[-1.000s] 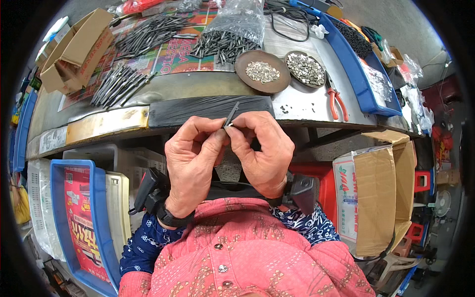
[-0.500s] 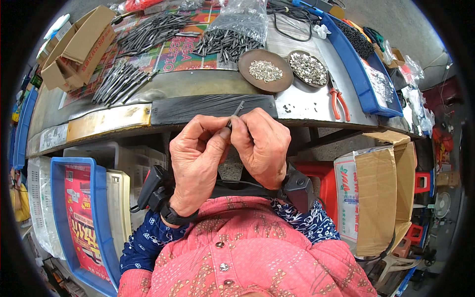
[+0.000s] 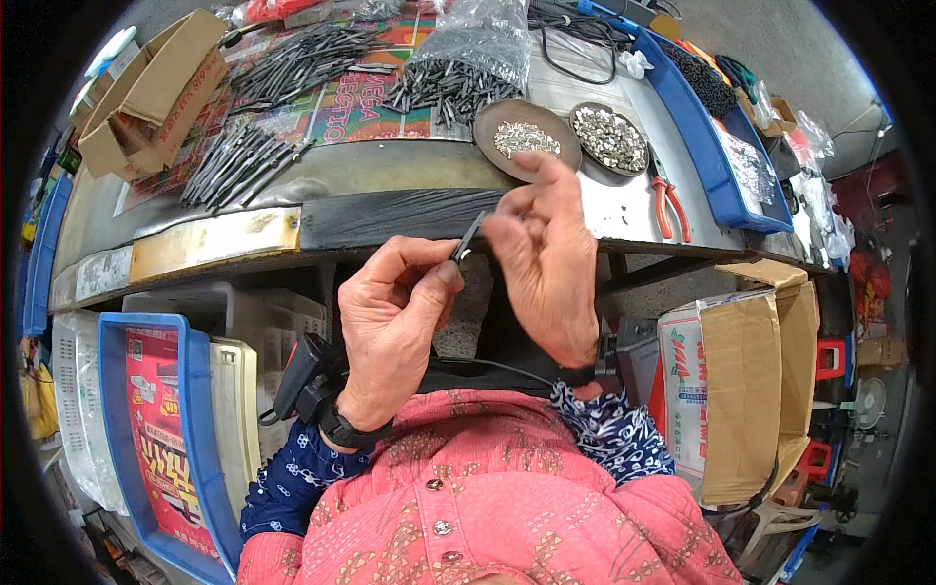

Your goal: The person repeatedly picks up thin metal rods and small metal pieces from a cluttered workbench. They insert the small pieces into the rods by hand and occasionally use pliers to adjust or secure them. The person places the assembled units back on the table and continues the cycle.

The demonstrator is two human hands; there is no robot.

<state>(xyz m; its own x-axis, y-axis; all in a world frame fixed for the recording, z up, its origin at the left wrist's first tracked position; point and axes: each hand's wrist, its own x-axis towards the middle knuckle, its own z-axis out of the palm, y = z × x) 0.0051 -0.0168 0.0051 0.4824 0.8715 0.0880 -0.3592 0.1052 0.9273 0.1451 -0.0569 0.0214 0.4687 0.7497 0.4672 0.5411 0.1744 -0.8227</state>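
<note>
Head view shows the left hand (image 3: 390,322) pinching a thin dark metal rod (image 3: 469,237) above the desk (image 3: 390,180) edge. Right hand (image 3: 541,263) hovers just beside it, fingers loosely spread, holding nothing.

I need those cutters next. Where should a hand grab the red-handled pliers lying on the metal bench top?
Grip the red-handled pliers around both red handles, coming from the near bench edge on the right hand side. The handles point toward the person and splay slightly, while the dark jaws face the round tray of small silver parts.
</note>
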